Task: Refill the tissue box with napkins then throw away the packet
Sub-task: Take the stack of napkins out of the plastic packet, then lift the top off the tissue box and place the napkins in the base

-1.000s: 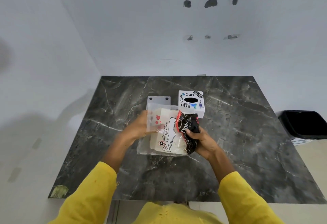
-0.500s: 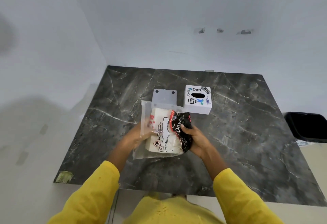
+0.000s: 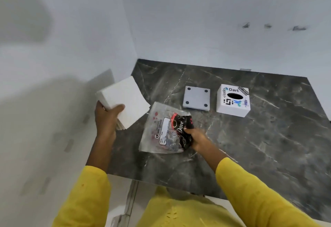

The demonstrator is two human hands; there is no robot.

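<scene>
The left hand (image 3: pixel 105 121) is gripping a stack of white napkins (image 3: pixel 123 101), thumb pressing on top and fingers underneath, holding it in the air over the left edge of the dark marble table (image 3: pixel 268 137), left of the packet. The right hand (image 3: pixel 196 138) is clenching the black end of the clear plastic packet (image 3: pixel 165 128), which is lying flattened on the table. Beyond the packet, the grey base plate (image 3: pixel 196 99) is lying flat, and just right of it the white stickered tissue box (image 3: pixel 232 100) is standing.
</scene>
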